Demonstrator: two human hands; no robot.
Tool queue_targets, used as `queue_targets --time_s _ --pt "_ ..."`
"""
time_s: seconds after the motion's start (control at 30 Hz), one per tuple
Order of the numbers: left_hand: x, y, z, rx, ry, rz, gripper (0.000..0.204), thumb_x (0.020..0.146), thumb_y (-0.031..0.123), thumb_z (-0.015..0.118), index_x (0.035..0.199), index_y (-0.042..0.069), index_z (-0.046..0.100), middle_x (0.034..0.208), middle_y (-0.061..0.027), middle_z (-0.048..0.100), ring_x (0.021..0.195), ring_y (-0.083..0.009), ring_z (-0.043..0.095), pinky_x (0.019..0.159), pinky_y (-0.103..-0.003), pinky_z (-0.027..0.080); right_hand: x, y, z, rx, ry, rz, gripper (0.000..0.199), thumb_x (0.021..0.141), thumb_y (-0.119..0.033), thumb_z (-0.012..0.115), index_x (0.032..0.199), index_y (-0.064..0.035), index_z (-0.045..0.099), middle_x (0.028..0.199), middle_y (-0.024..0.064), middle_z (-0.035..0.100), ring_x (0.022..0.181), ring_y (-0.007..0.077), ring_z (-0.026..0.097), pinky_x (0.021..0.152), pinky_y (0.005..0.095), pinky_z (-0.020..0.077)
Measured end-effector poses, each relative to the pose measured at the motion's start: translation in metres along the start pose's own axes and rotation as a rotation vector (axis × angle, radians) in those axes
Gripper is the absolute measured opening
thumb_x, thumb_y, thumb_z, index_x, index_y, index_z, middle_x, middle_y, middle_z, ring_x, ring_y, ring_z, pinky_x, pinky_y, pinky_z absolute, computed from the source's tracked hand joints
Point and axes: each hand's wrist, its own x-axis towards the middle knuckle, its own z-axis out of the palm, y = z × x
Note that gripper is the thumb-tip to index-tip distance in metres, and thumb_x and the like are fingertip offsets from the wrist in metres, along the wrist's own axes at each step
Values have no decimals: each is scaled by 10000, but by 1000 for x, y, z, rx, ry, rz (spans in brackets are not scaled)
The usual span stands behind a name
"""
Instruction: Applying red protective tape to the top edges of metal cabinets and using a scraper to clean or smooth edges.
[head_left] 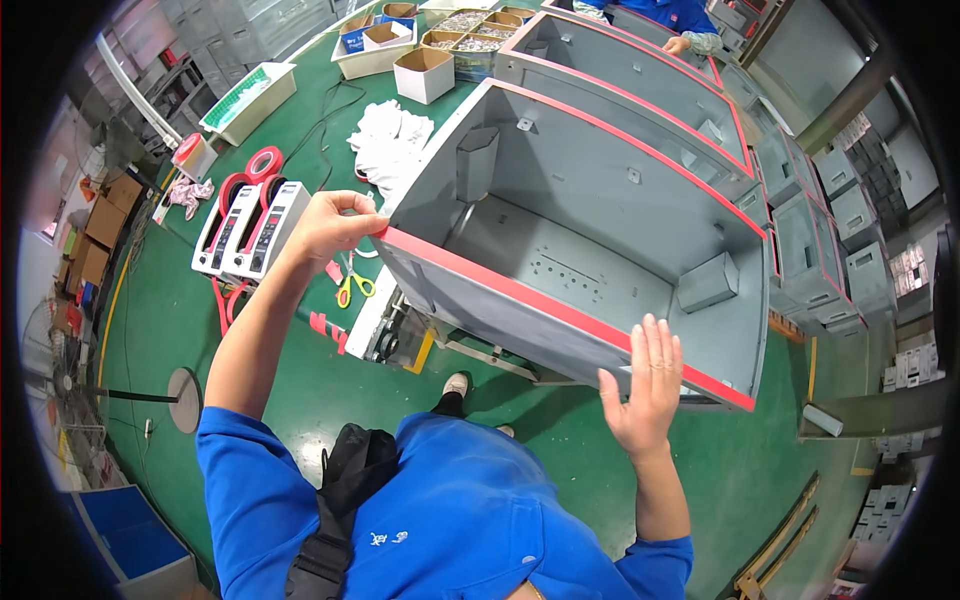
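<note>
My left hand (336, 226) (grip narrow) pinches the red tape (510, 293), which runs toward four o'clock along the grey box (610, 190); my flat, ungripping right hand (645, 405) is nearer its far end.

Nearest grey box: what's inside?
Grey box: a block at right, an angular piece at far left, holes and a slot in the floor. Near wall hides its own inner face.

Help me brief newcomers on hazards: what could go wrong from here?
The red tape might wrinkle or lift at the corner, where the left hand meets its end. The right hand, bare at the gray metal enclosure's near rim, could get scratched if an edge is sharp.
</note>
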Motion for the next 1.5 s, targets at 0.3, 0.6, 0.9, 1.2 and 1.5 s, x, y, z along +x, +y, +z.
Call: queue_targets --time_s 0.3,0.6,0.9,1.2,1.5 --pt "-3 3 -2 86 33 -2 128 670 109 693 695 18 606 589 8 537 469 -34 420 409 -181 286 24 -32 29 -47 -33 -129 488 772 -198 594 1192 21 475 1216 211 475 1135 348 451 961 460 328" --pt "-3 7 -4 133 20 -42 152 655 168 699 661 38 620 627 -10 589 530 -45 475 471 -189 363 24 -35 31 -92 -20 -158 464 786 -173 573 1181 50 471 1202 225 482 1134 359 453 955 468 331" --pt "-5 7 -4 162 14 -15 156 665 170 704 668 36 624 619 -9 579 538 -60 499 483 -197 392 25 -35 31 -105 -31 -162 459 787 -159 562 1186 47 464 1206 223 478 1140 352 450 962 461 325" --pt "-2 2 -4 228 20 -3 146 715 172 683 706 49 604 631 -7 602 541 -24 495 458 -171 339 25 -37 31 -97 -20 -146 450 788 -142 554 1189 43 464 1209 216 480 1142 347 450 965 459 324" --pt "1 -21 -6 268 48 247 337 683 199 711 942 31 576 686 -33 568 600 -101 543 563 -250 441 26 -50 35 -147 -19 -63 439 778 -119 561 1176 43 468 1228 211 463 1160 345 429 985 465 298"
